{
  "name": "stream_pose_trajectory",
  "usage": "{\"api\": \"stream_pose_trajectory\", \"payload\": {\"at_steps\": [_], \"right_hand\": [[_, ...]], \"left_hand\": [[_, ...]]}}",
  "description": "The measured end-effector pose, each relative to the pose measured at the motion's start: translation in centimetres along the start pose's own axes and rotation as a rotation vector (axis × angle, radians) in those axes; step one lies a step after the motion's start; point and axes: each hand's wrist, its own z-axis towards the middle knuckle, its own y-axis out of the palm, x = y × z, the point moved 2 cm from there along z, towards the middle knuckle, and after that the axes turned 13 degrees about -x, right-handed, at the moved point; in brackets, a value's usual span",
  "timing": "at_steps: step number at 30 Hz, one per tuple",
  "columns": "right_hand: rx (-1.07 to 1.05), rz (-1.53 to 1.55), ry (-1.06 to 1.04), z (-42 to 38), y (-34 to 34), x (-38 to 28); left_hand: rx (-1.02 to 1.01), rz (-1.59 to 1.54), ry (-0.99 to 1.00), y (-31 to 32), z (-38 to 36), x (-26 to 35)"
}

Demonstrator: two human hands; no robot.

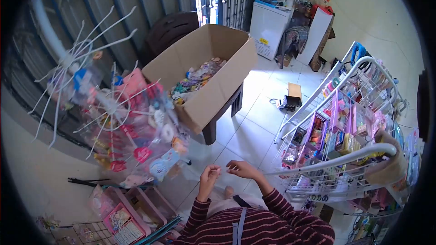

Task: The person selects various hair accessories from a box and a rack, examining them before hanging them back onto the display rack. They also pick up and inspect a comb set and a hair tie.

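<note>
In front of my striped sleeves, my two hands are raised close together with a small gap between them. My left hand (208,181) is closed in a pinch, its fingertips at a tiny pale thing too small to name. My right hand (244,170) has its fingers bent toward the left one, thumb and fingertips drawn together; whatever they hold, if anything, cannot be made out. Both hands are over the tiled floor, between a white wire rack (334,161) on the right and a hanging display of bagged pink goods (136,131) on the left.
A large open cardboard box (218,93) with packaged items rests on a dark stand (210,131) ahead. Pink plastic bins (125,227) stand low at left. A small cardboard piece (294,90) lies on the floor. A white cabinet (269,29) stands at the back.
</note>
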Motion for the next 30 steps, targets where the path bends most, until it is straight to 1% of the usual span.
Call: {"api": "stream_pose_trajectory", "payload": {"at_steps": [2, 3, 5, 6, 8, 9, 10, 11, 13, 14, 16, 17, 18, 20, 21, 23, 24, 26, 28, 29, 30], "right_hand": [[0.207, 0.171, 0.068, -1.5, -2.5, 2.8], [0.256, 0.206, 0.092, -2.2, -3.7, 3.6], [0.308, 0.234, 0.107, -3.1, -5.6, 5.1], [0.352, 0.260, 0.122, -3.2, -6.7, 5.8], [0.351, 0.248, 0.133, -2.7, -9.1, 6.7], [0.349, 0.280, 0.126, -2.2, -10.4, 7.1], [0.345, 0.312, 0.117, -1.4, -11.8, 7.3], [0.333, 0.299, 0.105, -0.4, -13.3, 7.4], [0.362, 0.308, 0.061, 2.0, -16.8, 7.5], [0.352, 0.297, 0.050, 3.6, -18.8, 7.3], [0.388, 0.245, -0.039, 6.2, -22.4, 6.6], [0.387, 0.253, -0.185, 7.7, -24.1, 6.6], [0.308, 0.334, -0.231, 8.4, -26.2, 4.5], [0.266, 0.370, -0.260, 9.6, -30.3, 1.9], [0.246, 0.357, -0.257, 10.7, -32.4, 1.2], [0.430, 0.167, -0.372, 12.1, -35.4, 0.4], [0.451, 0.134, -0.396, 13.3, -37.0, 0.4], [0.410, 0.092, -0.373, 14.8, -40.6, -1.7], [0.377, -0.057, -0.403, 17.4, -44.2, -2.8], [0.369, -0.033, -0.470, 19.7, -45.7, -2.4], [0.307, -0.118, -0.459, 21.6, -47.4, -3.0]], "left_hand": [[-0.019, 0.031, 0.049, 1.3, 3.6, -0.2], [-0.023, 0.032, 0.053, 1.7, 5.4, -0.4], [0.059, 0.111, 0.077, 1.9, 8.6, -0.3], [0.061, 0.109, 0.086, 2.1, 10.3, 0.5], [0.101, 0.063, 0.085, 2.1, 13.2, 2.3], [0.139, 0.227, 0.216, 1.4, 15.3, 2.5], [0.157, 0.225, 0.225, 0.9, 16.8, 2.4], [0.191, 0.190, 0.277, 0.3, 18.4, 2.5], [0.274, 0.133, 0.412, -0.3, 21.2, 5.3], [0.290, 0.134, 0.423, -1.0, 23.1, 6.4], [0.434, 0.333, 0.580, -2.7, 25.2, 9.0], [0.475, 0.309, 0.623, -3.6, 26.4, 10.4], [0.518, 0.286, 0.675, -4.5, 27.5, 12.3], [0.542, 0.422, 0.594, -7.1, 30.0, 14.9], [0.563, 0.412, 0.593, -8.2, 31.5, 16.1], [0.578, 0.707, 0.301, -9.5, 33.9, 17.4], [0.583, 0.708, 0.267, -9.9, 34.6, 17.4], [0.651, 0.886, 0.322, -10.7, 36.7, 18.3], [0.677, 0.903, 0.279, -10.9, 38.5, 19.4], [0.688, 0.915, 0.245, -11.1, 39.3, 19.6], [0.720, 0.906, 0.222, -11.7, 40.2, 19.5]]}}
